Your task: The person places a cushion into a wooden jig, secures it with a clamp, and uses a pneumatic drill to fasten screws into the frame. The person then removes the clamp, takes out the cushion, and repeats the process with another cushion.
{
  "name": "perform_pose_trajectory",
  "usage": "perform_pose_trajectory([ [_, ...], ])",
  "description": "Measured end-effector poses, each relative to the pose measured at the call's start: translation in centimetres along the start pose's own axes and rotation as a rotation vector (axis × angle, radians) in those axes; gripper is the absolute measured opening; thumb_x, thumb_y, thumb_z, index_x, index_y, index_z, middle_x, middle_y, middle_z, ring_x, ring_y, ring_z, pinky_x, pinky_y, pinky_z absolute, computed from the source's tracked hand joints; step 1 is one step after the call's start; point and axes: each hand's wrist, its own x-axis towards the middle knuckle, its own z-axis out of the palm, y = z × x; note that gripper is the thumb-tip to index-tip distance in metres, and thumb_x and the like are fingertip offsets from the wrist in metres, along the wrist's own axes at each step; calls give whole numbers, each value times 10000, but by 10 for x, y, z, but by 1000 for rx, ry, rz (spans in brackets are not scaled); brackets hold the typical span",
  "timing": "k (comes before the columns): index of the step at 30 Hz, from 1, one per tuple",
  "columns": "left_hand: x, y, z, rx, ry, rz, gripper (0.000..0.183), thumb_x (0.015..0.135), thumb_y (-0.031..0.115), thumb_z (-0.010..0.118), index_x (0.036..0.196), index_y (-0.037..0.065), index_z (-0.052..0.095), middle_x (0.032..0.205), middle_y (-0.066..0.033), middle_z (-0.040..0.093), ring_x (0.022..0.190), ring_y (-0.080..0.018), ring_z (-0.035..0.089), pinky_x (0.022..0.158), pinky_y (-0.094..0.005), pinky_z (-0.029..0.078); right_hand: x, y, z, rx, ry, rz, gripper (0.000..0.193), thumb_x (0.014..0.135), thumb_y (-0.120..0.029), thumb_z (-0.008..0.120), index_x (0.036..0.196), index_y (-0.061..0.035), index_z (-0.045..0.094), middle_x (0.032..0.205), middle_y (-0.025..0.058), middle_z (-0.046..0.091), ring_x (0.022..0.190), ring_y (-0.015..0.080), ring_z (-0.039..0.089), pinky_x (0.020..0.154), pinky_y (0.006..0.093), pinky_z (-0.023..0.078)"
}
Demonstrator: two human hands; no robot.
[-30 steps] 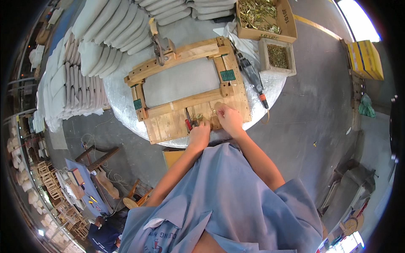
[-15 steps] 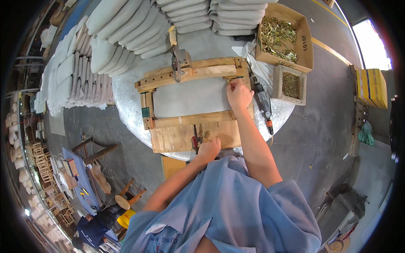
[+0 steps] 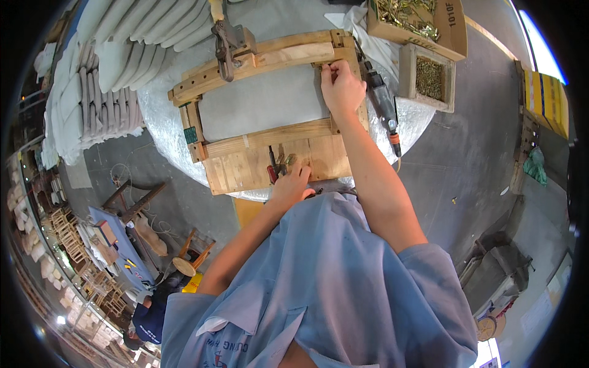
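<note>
A wooden frame jig (image 3: 270, 135) holds a grey padded panel (image 3: 264, 101) between its rails. At the panel's far right corner, my right hand (image 3: 343, 92) is closed in a pinch against the wood; whatever lies between the fingertips is too small to make out. My left hand (image 3: 291, 186) rests at the near edge of the plywood strip (image 3: 239, 168), fingers stretched out and apart. Just beyond its fingers are small brass-coloured pieces (image 3: 290, 159) and a clamp with a red handle (image 3: 272, 174). A metal clamp (image 3: 226, 52) is mounted on the far rail.
A black power screwdriver (image 3: 383, 104) lies right of the jig on plastic-wrapped padding. Beyond it stand a tray of small screws (image 3: 429, 80) and a cardboard box of brass-coloured hardware (image 3: 457, 37). Grey cushions (image 3: 141, 43) are stacked far left. Another person (image 3: 150, 316) is at lower left.
The view has shifted, so the jig sits higher in it. My right hand stays at the same corner. My left hand stays near the small pieces, its fingers now more spread.
</note>
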Motion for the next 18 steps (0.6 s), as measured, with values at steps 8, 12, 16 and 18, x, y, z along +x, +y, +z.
perform_pose_trajectory([
  [8,-2,-12,23,67,90,153,337,969,270,779,1139,66,572,1081,-125,634,902,-337,760,717,-466,623,0,2,4,37,34,-7,160,950,-320,748,942,-172,688,814,-12,781,768,250,741,853,448,475],
  [12,-16,-22,38,9,71,87,274,966,276,774,1046,75,606,951,-109,685,885,-335,755,727,-470,613,0,3,6,38,28,-16,160,941,-321,749,942,-170,696,789,-5,778,742,263,739,854,454,482],
  [16,-25,-22,44,-24,9,11,274,972,308,768,1073,89,638,962,-122,715,893,-363,753,746,-489,606,1,9,11,25,76,-59,169,945,-339,739,936,-173,710,787,12,790,715,285,742,838,459,486],
  [18,-24,-23,50,-17,-46,-30,317,986,356,758,1138,92,669,1021,-133,731,903,-393,749,763,-505,601,1,11,14,2,83,-68,175,943,-347,739,935,-173,714,787,15,792,716,284,744,837,457,485],
])
